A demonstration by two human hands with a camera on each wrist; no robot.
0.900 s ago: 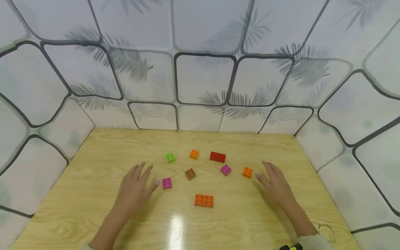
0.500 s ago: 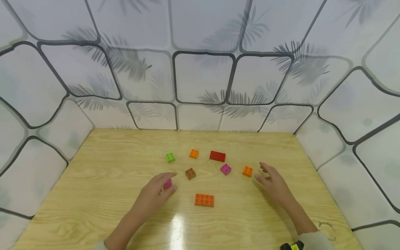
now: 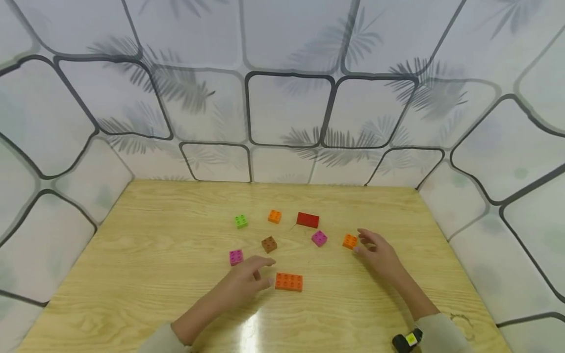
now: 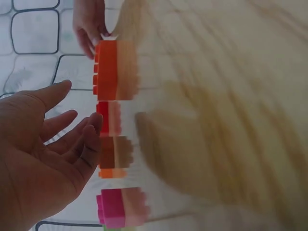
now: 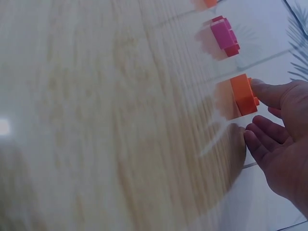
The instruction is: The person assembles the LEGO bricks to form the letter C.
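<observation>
My left hand (image 3: 244, 283) hovers just left of the long orange building brick (image 3: 289, 282), thumb and fingers apart with nothing between them. In the left wrist view that orange brick (image 4: 106, 70) stands past the fingertips. A magenta brick (image 3: 236, 257) lies behind this hand, and a brown brick (image 3: 269, 244) sits farther back. My right hand (image 3: 377, 252) is at the right side of a small orange brick (image 3: 350, 241). In the right wrist view the thumb reaches close to the orange brick (image 5: 244, 95), while the other fingers are loosely bent below it; contact is hard to tell.
Toward the back of the wooden table (image 3: 154, 215) lie a green brick (image 3: 241, 221), another orange brick (image 3: 274, 216) and a red brick (image 3: 307, 219). A second magenta brick (image 3: 319, 238) is between the red one and the right hand. Patterned walls (image 3: 282, 164) enclose the back and sides.
My left hand has swept right, past the magenta brick, to the long orange brick. My right hand has shifted slightly left to the small orange brick. The bricks stay where they were.
</observation>
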